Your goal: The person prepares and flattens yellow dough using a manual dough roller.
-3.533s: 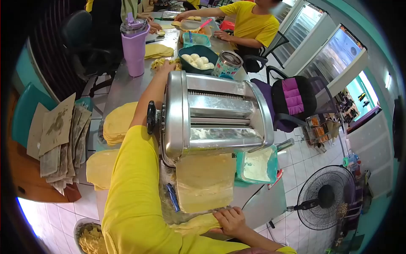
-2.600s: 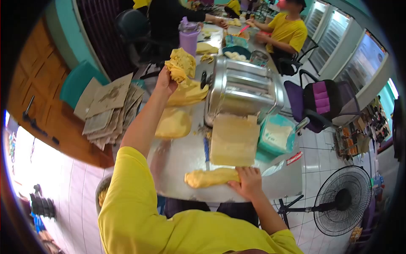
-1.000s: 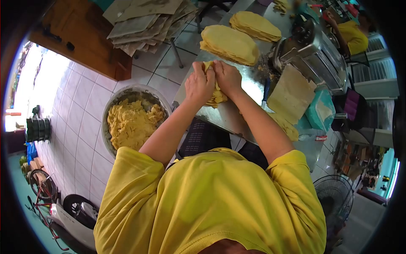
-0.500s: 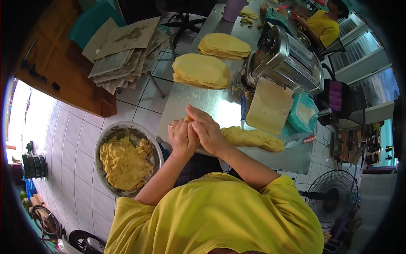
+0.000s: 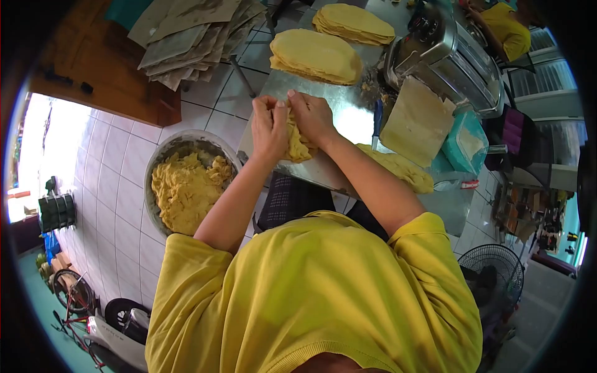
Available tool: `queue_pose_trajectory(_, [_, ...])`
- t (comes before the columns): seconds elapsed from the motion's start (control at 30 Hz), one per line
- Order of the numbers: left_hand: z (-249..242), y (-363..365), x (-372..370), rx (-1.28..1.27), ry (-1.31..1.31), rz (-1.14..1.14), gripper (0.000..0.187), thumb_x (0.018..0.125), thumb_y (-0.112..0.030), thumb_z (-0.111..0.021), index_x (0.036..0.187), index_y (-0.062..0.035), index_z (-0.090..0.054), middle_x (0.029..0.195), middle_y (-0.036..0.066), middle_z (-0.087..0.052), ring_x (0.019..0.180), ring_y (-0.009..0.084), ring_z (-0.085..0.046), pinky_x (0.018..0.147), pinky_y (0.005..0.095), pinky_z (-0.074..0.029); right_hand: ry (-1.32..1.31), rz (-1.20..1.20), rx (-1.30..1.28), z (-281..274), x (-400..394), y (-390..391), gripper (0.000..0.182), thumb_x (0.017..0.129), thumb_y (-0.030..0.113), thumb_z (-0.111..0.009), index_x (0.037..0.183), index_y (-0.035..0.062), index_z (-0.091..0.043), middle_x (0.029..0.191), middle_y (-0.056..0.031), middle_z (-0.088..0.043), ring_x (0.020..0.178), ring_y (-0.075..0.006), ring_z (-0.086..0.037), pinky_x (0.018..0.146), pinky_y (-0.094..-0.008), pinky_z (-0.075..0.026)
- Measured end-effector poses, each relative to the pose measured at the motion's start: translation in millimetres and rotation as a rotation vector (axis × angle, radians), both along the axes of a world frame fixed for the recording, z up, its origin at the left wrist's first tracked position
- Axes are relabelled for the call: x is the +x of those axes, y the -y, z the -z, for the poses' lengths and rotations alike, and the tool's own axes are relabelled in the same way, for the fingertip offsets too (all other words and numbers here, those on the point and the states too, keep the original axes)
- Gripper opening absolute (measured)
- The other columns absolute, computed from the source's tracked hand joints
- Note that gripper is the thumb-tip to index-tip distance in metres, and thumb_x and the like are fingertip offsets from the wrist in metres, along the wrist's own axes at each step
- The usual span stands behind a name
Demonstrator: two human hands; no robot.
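Observation:
Both my hands are at the near left edge of the metal table, holding a lump of yellow dough [image 5: 299,148] between them. My left hand [image 5: 270,129] has its fingers curled on the dough's left side. My right hand [image 5: 313,119] is closed on its right side, thumb near the left one. Much of the dough hangs below the fingers, rough and uneven. To the right, partly behind my right forearm, lies a long roll of dough [image 5: 401,169]. A metal bowl [image 5: 151,199] holding a large mass of the same dough [image 5: 186,189] is left of my left forearm.
Stacked flat dough sheets [image 5: 316,55] and a second stack [image 5: 353,23] lie farther back. A metal roller machine [image 5: 451,65], a flat board [image 5: 415,121], a blue-handled tool [image 5: 377,118] and a teal container [image 5: 465,144] are right. A co-worker's yellow sleeve [image 5: 507,31] shows behind; a fan [image 5: 494,267] stands lower right.
The view has tilted down, so the table sits higher. My hands, pressed together before over mostly hidden dough, have drawn slightly apart, and the dough now shows between and below them.

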State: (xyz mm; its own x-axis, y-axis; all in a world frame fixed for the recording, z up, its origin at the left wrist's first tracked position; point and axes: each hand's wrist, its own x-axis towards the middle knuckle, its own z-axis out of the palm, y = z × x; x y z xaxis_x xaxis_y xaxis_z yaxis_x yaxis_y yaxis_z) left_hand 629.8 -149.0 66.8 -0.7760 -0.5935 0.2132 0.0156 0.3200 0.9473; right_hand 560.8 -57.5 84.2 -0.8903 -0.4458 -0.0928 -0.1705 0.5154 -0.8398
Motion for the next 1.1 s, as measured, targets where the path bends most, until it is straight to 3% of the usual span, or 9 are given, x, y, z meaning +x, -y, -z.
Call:
queue_pose_trajectory(0.1, [0, 14, 19, 0.056, 0.049, 0.108, 0.037, 0.085, -0.022, -0.059, 0.107, 0.0020, -0.041, 0.096, 0.021, -0.054, 0.089, 0.0340, -0.053, 0.077, 0.0394, -0.043, -0.027, -0.021, -0.288, 5, 1, -7, 0.037, 0.092, 0.034, -0.043, 0.084, 0.0023, -0.062, 0.087, -0.0157, -0.065, 0.082, -0.0323, -0.062, 0.071, -0.0384, -0.047])
queue_pose_trajectory(0.17, [-6, 13, 38, -0.452, -0.072, 0.300, 0.061, 0.077, -0.025, -0.067, 0.122, 0.0023, -0.035, 0.114, 0.023, -0.045, 0.104, 0.0373, -0.047, 0.086, 0.0431, -0.041, -0.095, -0.096, -0.260, 2, 4, -22, 0.035, 0.092, 0.033, -0.044, 0.089, 0.0020, -0.060, 0.094, -0.0143, -0.063, 0.089, -0.0312, -0.060, 0.077, -0.0388, -0.045])
queue_pose_trajectory(0.27, [-18, -8, 47, -0.732, -0.003, 0.325, 0.076, 0.070, -0.022, -0.071, 0.129, 0.0024, -0.031, 0.124, 0.021, -0.037, 0.112, 0.0401, -0.040, 0.092, 0.0487, -0.036, -0.382, -0.155, -0.200, 13, 27, -27, 0.032, 0.093, 0.031, -0.045, 0.099, 0.0020, -0.058, 0.105, -0.0127, -0.060, 0.103, -0.0304, -0.054, 0.090, -0.0397, -0.040])
queue_pose_trajectory(0.43, [13, -16, 16, -0.769, 0.081, 0.213, 0.070, 0.065, -0.021, -0.067, 0.125, 0.0010, -0.037, 0.115, 0.018, -0.046, 0.106, 0.0372, -0.045, 0.087, 0.0471, -0.037, -0.580, -0.104, 0.038, 21, 25, -20, 0.036, 0.092, 0.035, -0.044, 0.102, 0.0038, -0.057, 0.108, -0.0110, -0.056, 0.116, -0.0326, -0.045, 0.098, -0.0537, -0.026])
queue_pose_trajectory(0.53, [14, -9, 3, -0.692, 0.152, 0.209, 0.042, 0.066, -0.021, -0.067, 0.102, -0.0059, -0.051, 0.097, 0.015, -0.058, 0.095, 0.0347, -0.054, 0.084, 0.0448, -0.041, -0.432, -0.150, 0.103, 11, 6, -14, 0.042, 0.092, 0.038, -0.041, 0.088, 0.0038, -0.064, 0.095, -0.0149, -0.061, 0.106, -0.0331, -0.052, 0.091, -0.0477, -0.037])
queue_pose_trajectory(0.73, [-1, 2, -20, -0.580, 0.338, 0.223, 0.049, 0.066, -0.032, -0.069, 0.105, -0.0063, -0.054, 0.089, 0.017, -0.062, 0.087, 0.0350, -0.059, 0.074, 0.0438, -0.047, -0.218, -0.092, 0.392, -3, -27, 2, 0.060, 0.091, 0.050, -0.030, 0.085, 0.0034, -0.067, 0.087, -0.0222, -0.064, 0.089, -0.0370, -0.060, 0.081, -0.0454, -0.045])
queue_pose_trajectory(0.87, [-12, 3, -11, -0.542, 0.276, 0.186, 0.051, 0.062, -0.042, -0.075, 0.090, -0.0036, -0.058, 0.086, 0.015, -0.064, 0.082, 0.0340, -0.062, 0.070, 0.0416, -0.049, -0.089, -0.118, -0.196, 11, -22, -16, 0.052, 0.090, 0.046, -0.042, 0.112, 0.0015, -0.058, 0.110, -0.0219, -0.059, 0.107, -0.0351, -0.054, 0.093, -0.0401, -0.040])
queue_pose_trajectory(0.97, [-28, 21, 13, -0.193, 0.319, 0.028, 0.055, 0.063, -0.042, -0.079, 0.097, -0.0029, -0.062, 0.084, 0.015, -0.066, 0.076, 0.0268, -0.065, 0.068, 0.0358, -0.050, -0.405, -0.167, -0.114, -23, -1, -73, 0.051, 0.092, 0.041, -0.045, 0.126, 0.0043, -0.046, 0.129, -0.0176, -0.047, 0.121, -0.0340, -0.041, 0.100, -0.0421, -0.031])
queue_pose_trajectory(1.1, [-10, 102, 70, 0.259, -0.009, -0.204, 0.026, 0.078, -0.021, -0.072, 0.093, -0.0015, -0.064, 0.083, 0.006, -0.065, 0.064, 0.0097, -0.059, 0.057, 0.0223, -0.047, -0.645, -0.052, -0.005, -27, 29, -150, 0.036, 0.086, 0.021, -0.059, 0.117, 0.0035, -0.053, 0.118, -0.0159, -0.053, 0.111, -0.0338, -0.047, 0.094, -0.0430, -0.036])
